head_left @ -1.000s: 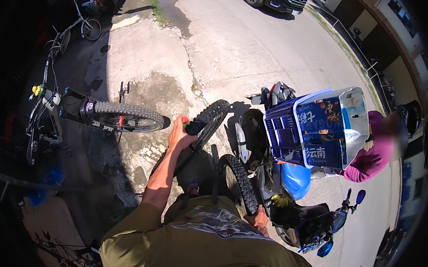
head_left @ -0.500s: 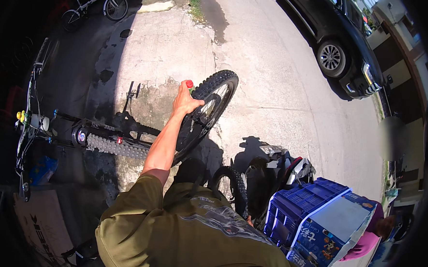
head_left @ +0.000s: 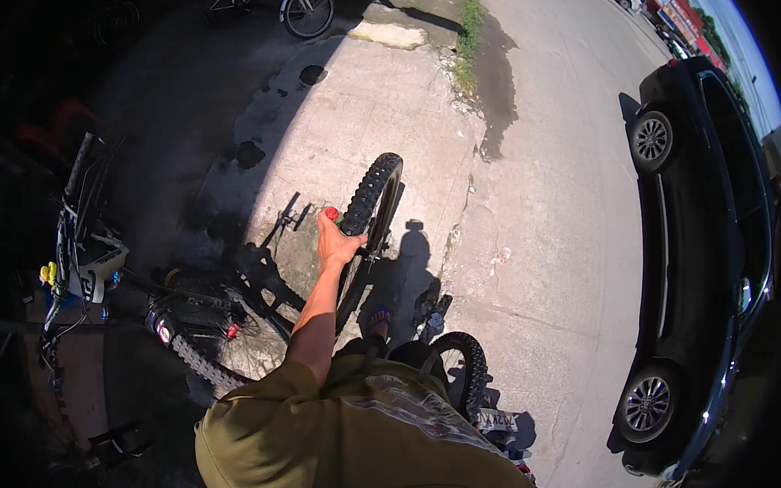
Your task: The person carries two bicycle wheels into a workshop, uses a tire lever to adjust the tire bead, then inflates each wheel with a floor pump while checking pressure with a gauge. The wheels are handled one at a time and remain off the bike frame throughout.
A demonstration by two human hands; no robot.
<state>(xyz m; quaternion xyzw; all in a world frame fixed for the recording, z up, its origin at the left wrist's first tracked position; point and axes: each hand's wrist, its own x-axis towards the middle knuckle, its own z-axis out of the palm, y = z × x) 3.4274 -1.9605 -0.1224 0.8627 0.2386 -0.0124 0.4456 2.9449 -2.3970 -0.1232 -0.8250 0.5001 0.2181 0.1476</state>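
My left hand (head_left: 336, 246) is closed round the knobby tyre of a bicycle wheel (head_left: 369, 192), which stands upright in front of me. The same hand also grips a small green thing with a red cap (head_left: 331, 213), perhaps a bottle, pressed beside the tyre; most of it is hidden. At my right side is another knobby-tyred wheel (head_left: 475, 372), partly behind my shirt. My right hand does not show.
To my left is a mountain bike (head_left: 81, 254) with its handlebar and a knobby tyre. A small folding bike (head_left: 288, 4) stands beyond in the shade. A dark car (head_left: 704, 234) is parked at right. A licence plate (head_left: 496, 419) shows beside my right-hand wheel.
My view has swung left, so the blue crate and the other person at right have gone out of sight. The left hand keeps its hold on the wheel, which now appears more upright.
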